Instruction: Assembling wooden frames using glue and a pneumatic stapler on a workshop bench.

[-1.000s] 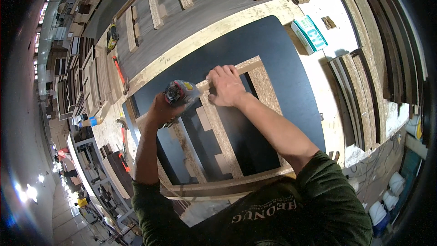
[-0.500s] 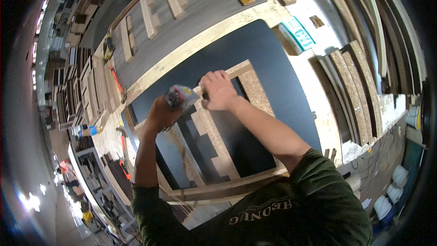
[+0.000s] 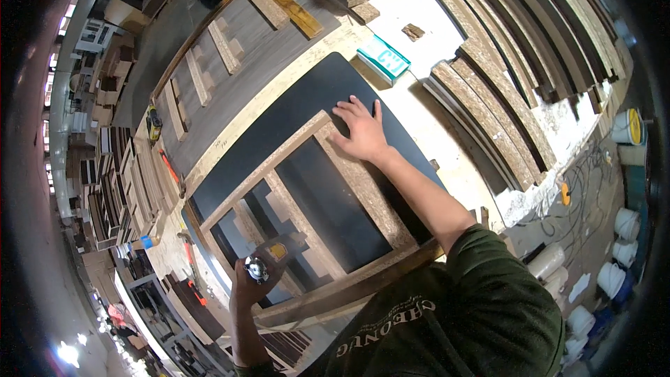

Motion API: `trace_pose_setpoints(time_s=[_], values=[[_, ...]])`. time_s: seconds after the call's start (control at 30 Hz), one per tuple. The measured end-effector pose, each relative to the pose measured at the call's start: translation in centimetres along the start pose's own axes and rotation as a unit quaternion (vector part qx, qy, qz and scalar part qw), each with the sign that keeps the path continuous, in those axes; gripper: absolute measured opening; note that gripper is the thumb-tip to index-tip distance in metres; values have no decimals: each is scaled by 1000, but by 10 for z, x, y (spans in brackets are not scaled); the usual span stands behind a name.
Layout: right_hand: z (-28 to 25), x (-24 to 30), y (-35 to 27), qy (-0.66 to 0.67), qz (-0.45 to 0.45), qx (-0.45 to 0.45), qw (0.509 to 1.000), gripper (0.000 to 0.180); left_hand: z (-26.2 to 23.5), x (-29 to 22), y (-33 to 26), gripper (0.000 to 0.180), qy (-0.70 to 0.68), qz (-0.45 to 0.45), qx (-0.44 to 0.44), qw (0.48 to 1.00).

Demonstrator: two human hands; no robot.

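Note:
My left hand (image 3: 246,285) is wrapped round an air nail gun (image 3: 278,251) with a silver round cap and a yellow label. It is over the near left part of a particleboard frame (image 3: 307,213); the gun's tip is hard to make out. Several strips and small blocks make up this frame, which lies on a dark panel (image 3: 296,91) with rounded corners. At the frame's far right corner my right hand (image 3: 363,130) has its fingers spread, the thumb beside the corner and the fingertips over the dark panel. It holds nothing.
A green and white box (image 3: 382,59) stands beyond the panel. Stacked particleboard strips (image 3: 488,122) fill the right side. To the left lie a hammer (image 3: 172,171), a second orange-handled tool (image 3: 192,269) and a tape measure (image 3: 153,123). A grey panel (image 3: 244,31) with wooden strips lies beyond.
My right hand has left the frame's far rail and moved right to its corner, fingers now spread. My left hand has drawn the nail gun back toward me, away from that rail. The view has shifted.

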State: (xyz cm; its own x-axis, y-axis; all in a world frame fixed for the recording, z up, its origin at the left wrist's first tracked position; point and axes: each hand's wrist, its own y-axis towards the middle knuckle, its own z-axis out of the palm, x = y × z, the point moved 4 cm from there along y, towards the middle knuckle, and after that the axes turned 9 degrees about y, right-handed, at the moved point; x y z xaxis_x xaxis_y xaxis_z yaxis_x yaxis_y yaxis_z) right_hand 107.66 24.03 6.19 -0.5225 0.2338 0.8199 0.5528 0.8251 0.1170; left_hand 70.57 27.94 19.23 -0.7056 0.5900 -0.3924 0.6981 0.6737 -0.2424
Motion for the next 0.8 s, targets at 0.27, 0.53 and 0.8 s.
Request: trace_pose_setpoints(time_s=[0.27, 0.53, 0.8], values=[[-3, -1, -5, 16, 27, 45, 999, 38, -18, -73, 24, 21, -5, 9, 62, 998], [3, -3, 13, 9, 56, 93, 994, 51, -25, -98, 61, 15, 53, 29, 111, 992], [-4, -3, 43, -53, 48, 264, 962, 81, -37, -102, 154, 38, 126, -1, 148, 981]])
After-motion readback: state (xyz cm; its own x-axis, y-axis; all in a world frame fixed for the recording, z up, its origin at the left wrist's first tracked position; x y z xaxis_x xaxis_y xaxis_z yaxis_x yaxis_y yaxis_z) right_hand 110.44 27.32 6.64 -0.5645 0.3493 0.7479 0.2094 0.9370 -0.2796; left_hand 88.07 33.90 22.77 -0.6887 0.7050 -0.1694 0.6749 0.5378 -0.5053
